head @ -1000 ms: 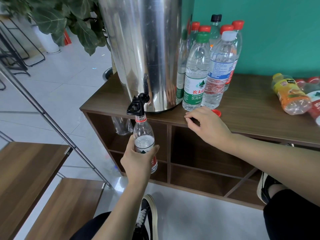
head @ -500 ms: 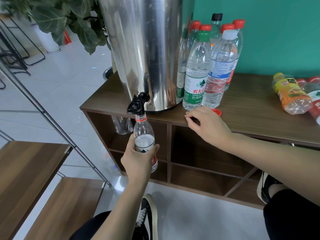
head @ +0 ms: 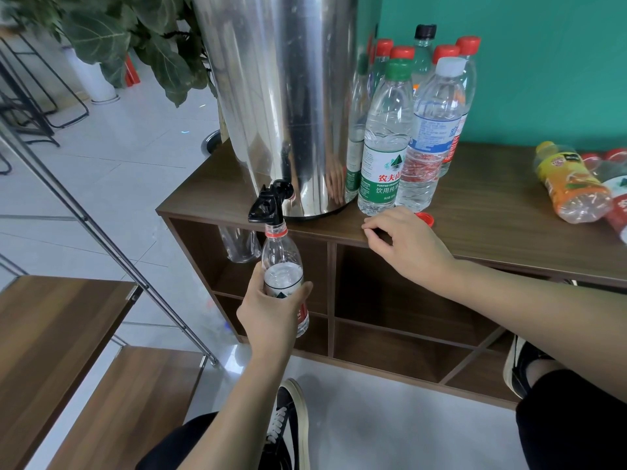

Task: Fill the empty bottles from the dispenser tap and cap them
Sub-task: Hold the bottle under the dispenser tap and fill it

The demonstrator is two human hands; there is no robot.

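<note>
One bottle [head: 284, 273] is at the tap [head: 269, 206], mouth just under the black spout, held upright below the surface [head: 492, 212] edge in front of the open shelves. Left hand [head: 271, 312] grips it around the label, fingers [head: 259, 271] and thumb wrapped on the lower body. Neck ring red, no cap on. Water appears to stand near label height; upper part looks clear. Whether a stream is running cannot be told.

Right hand [head: 405, 242] rests on the surface edge, fingers loosely curled, holding nothing. Red cap [head: 425, 218] lies on the surface just behind that hand, near its knuckles.

Dispenser [head: 281, 103], steel, stands at the left end of the surface. Capped bottles [head: 412, 130] stand clustered just to its right, apparently filled. Yellow-labelled bottle [head: 570, 183] lies on its side at the far right, with another partly out of frame beside it; these look still to be done.

Step in hand, by judgement: filling, roughly half done for this bottle.

Next move calls for: keeping the mouth centred under the spout until the level nears the neck, closing the tap, then drawing the bottle down and clear without tilting. Right hand is well placed to pick up the cap and screw it on while the left steadies the body. Squeezing a thin full bottle would spill.
</note>
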